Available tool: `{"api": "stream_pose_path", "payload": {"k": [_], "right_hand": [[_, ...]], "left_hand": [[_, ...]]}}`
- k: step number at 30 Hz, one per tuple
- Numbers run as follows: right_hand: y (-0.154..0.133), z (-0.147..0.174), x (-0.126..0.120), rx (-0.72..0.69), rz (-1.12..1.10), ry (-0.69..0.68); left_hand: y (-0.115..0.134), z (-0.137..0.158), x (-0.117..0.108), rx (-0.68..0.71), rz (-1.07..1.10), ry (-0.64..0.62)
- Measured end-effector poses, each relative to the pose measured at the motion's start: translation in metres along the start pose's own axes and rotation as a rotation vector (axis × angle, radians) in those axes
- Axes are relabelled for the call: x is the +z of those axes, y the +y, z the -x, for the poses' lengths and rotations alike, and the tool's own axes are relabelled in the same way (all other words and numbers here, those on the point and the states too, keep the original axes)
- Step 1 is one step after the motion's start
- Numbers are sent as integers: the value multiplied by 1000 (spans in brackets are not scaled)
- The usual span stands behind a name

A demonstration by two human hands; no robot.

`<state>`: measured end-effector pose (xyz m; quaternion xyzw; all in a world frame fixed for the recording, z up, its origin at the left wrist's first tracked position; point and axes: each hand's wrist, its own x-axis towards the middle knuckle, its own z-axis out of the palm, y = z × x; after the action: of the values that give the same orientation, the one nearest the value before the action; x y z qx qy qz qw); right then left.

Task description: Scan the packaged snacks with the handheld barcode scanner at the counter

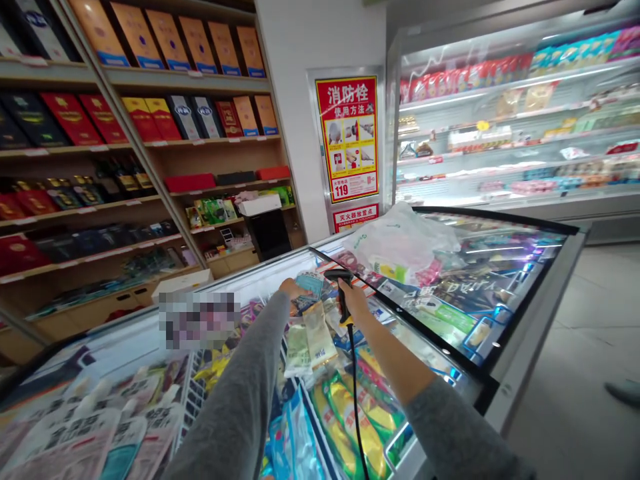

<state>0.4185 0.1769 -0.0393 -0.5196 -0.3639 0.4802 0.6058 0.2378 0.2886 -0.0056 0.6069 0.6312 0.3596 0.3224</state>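
Observation:
Inside the chest freezer point(295, 260), my left hand point(293, 289) is closed on the edge of a light-blue packet point(311, 284). The fingertips are partly hidden. My right hand point(355, 301) grips a black and yellow barcode scanner point(343, 283) by its handle, its head turned toward the blue packet. A black cable point(354, 393) runs down from the scanner. Below both hands lie pale wrapped ice creams point(319, 337), and nearer to me are green and yellow ice cream packs point(350, 413) in a wire basket.
A sliding glass lid point(440, 313) covers the freezer's right side, with a white plastic bag point(400, 243) lying on it. More packets point(100, 427) fill the left side. Shelves of boxed goods point(185, 73) stand behind; a lit open fridge point(515, 133) is at the right.

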Motion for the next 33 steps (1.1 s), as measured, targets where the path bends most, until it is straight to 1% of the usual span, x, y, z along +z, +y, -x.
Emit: {"api": "stream_pose_path", "payload": {"k": [3, 6, 8, 11, 16, 19, 22, 24, 27, 30, 33], "right_hand": [[-10, 9, 2, 58, -1, 69], [-18, 22, 10, 44, 31, 43], [-21, 33, 20, 15, 16, 4], [-25, 56, 47, -14, -51, -68], [-25, 102, 106, -23, -101, -273], [-21, 132, 137, -30, -101, -393], [-13, 161, 160, -23, -123, -487], [-5, 180, 172, -8, -141, -535], [9, 201, 183, 21, -126, -569], [22, 214, 188, 23, -50, -614], [31, 218, 186, -11, -7, -656]], "left_hand": [[-1, 11, -2, -39, 85, -51], [-6, 36, -12, -75, 206, -53], [-11, 57, -28, -94, 291, -27], [-19, 92, -68, -78, 406, 43], [-37, 157, -151, -27, 619, 168], [-57, 197, -193, -36, 726, 283], [-84, 229, -222, -5, 772, 384], [-101, 243, -234, 46, 798, 447], [-120, 251, -241, 141, 835, 520], [-132, 249, -238, 199, 844, 503], [-140, 244, -234, 223, 810, 478]]}}
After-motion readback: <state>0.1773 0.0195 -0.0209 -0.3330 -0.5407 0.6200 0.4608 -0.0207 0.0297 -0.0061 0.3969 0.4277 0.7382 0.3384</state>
